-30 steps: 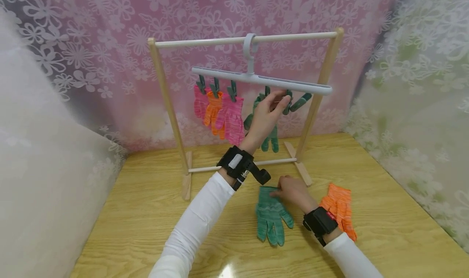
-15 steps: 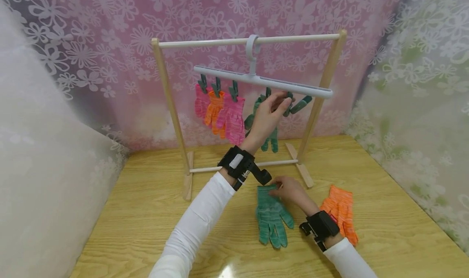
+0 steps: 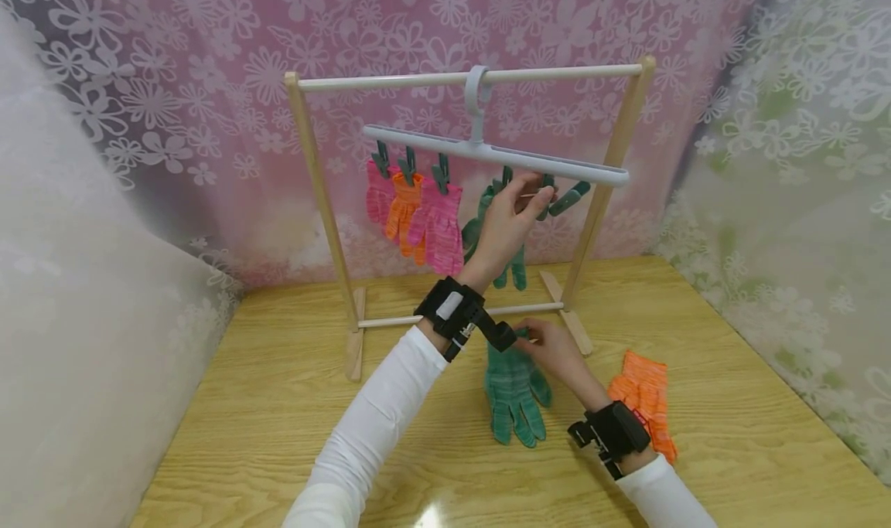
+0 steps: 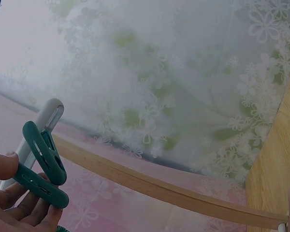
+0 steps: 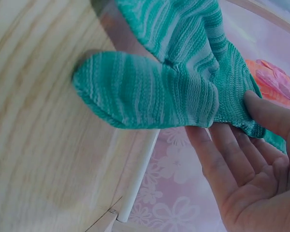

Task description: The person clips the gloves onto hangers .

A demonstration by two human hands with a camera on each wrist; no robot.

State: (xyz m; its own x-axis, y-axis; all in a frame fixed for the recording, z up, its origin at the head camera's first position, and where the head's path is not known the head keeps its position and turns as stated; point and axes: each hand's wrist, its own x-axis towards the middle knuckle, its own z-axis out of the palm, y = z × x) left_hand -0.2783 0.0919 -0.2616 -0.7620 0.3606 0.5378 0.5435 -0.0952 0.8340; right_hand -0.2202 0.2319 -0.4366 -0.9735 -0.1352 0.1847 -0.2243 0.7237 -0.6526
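My left hand [image 3: 504,226] is raised under the right half of the grey hanger [image 3: 550,159]. Its thumb and fingers pinch a dark green clothespin [image 4: 42,187]; another clothespin [image 4: 42,150] sits beside it near the hanger's end. With thumb and fingers, my right hand [image 3: 557,352] grips the cuff of a green knitted glove [image 3: 513,396]. That glove hangs finger-end down, low over the table, its cuff partly hidden behind the left wrist camera. Partly covered by my left hand, another green glove [image 3: 518,269] hangs from the hanger.
A wooden rack [image 3: 319,195] carries the hanger on its top bar. Clipped on the left half are two pink gloves [image 3: 440,230] and an orange one [image 3: 404,212]. Another orange glove [image 3: 643,381] lies on the table [image 3: 278,420], right, partly behind my right wrist.
My right hand has risen slightly with the green glove's cuff, so the glove has come up from lying flat on the table. The left hand has stayed at the clothespin.
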